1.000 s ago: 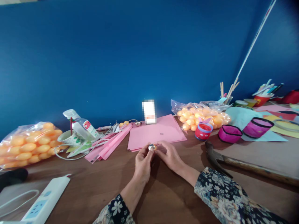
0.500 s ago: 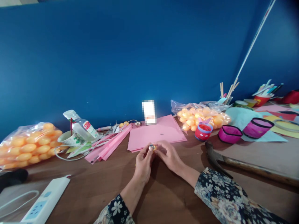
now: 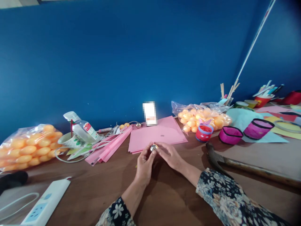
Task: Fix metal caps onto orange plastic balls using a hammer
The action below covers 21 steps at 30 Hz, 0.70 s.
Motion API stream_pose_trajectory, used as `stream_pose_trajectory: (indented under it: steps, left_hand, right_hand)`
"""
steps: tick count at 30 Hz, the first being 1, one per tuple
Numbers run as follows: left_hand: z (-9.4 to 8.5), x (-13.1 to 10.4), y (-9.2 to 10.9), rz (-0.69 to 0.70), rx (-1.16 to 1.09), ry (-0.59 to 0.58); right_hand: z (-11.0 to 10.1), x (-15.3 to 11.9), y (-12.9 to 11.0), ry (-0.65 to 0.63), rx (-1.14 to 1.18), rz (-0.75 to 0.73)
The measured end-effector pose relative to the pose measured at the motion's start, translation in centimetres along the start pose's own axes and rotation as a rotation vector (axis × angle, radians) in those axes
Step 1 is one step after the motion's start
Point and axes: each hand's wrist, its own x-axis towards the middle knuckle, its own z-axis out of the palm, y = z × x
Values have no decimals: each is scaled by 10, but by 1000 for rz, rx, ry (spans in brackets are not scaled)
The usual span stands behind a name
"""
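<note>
A small shiny silver ball (image 3: 154, 147), perhaps a bell, sits between my two hands over the brown table. My left hand (image 3: 145, 163) is closed, its thumb and fingers gripping the ball from the left. From the right, the fingertips of my right hand (image 3: 171, 157) also pinch it. Just beyond the hands lies a stack of pink paper (image 3: 155, 135). Another silver ball (image 3: 138, 125) rests behind the paper's left corner.
Bags of orange balls lie at the left (image 3: 30, 147) and the back right (image 3: 195, 119). A hammer (image 3: 254, 168), a red cup (image 3: 204, 133) and purple fabric rings (image 3: 230, 135) are on the right. A power strip (image 3: 45, 201) lies front left, a bottle (image 3: 82, 128) farther back.
The ball has turned between my fingers, and more of its silver face shows now. Both hands stay in nearly the same place.
</note>
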Motion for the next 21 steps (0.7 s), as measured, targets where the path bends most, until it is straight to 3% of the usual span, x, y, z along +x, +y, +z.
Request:
stream_pose_trajectory:
  steps: [9, 15, 21]
  left_hand:
    - [-5, 2, -7, -27, 20, -62]
    - [-2, 0, -4, -80, -89, -79]
    - [-2, -3, -1, -38, 130, -89]
  right_hand:
    - [1, -1, -2, -2, 31, 15]
    - [1, 2, 0, 75, 273, 177]
    - [-2, 3, -3, 14, 297, 198]
